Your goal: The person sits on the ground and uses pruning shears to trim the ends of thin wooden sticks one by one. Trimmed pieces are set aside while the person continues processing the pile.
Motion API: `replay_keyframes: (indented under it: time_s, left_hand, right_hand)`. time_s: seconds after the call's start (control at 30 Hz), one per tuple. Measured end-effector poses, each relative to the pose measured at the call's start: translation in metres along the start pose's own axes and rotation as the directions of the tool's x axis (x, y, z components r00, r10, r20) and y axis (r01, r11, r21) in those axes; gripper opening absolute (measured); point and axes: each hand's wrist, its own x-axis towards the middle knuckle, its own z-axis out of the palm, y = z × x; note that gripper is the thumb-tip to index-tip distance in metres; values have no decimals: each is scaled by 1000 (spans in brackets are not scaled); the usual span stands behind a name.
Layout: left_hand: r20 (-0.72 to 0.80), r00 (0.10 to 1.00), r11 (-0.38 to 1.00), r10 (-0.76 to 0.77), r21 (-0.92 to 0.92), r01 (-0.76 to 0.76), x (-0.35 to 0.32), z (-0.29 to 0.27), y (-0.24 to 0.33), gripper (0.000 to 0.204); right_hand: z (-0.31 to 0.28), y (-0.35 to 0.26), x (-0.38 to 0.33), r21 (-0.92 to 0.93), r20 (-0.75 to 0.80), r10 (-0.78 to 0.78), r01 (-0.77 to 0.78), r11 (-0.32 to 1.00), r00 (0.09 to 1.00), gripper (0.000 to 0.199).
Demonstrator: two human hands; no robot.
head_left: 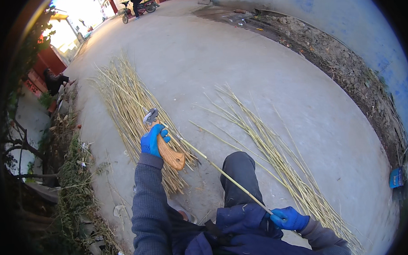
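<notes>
My left hand (155,140), in a blue glove, is closed round a tool with a curved wooden handle (171,156). Grey metal (150,116) shows at the tool's upper end; its exact kind is unclear. Low on the right, my gloved right hand (289,219) grips the near end of a long thin stalk (230,179). That stalk slants up across my knee to the left hand and tool. Beneath the left hand lies a thick bundle of dry stalks (126,98). A looser spread of greenish stalks (277,158) lies on the right, beside my right hand.
Grey concrete pavement (201,60) surrounds the stalks. Dry weeds (76,195) line the left edge, and a dirt strip (327,55) follows the pale wall (335,15). A blue container (396,178) stands far right. One person (55,82) sits at left; another stands by a motorbike (139,8).
</notes>
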Motion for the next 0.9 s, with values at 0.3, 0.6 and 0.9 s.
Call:
replay_keyframes:
  time_s: [0.3,0.6,0.9]
  left_hand:
    - [171,970,984,-175,77,163,-105,78,-42,29]
    - [-15,997,992,73,-100,-74,-4,-28,25,28]
    - [-345,898,962,273,89,-258,66,-219,131,63]
  right_hand:
    - [-26,-89,96,-150,-347,-411,383,912,843,21]
    - [0,-17,52,-481,-351,-592,403,779,726,11]
    - [2,91,-59,-737,-337,-492,100,668,803,9]
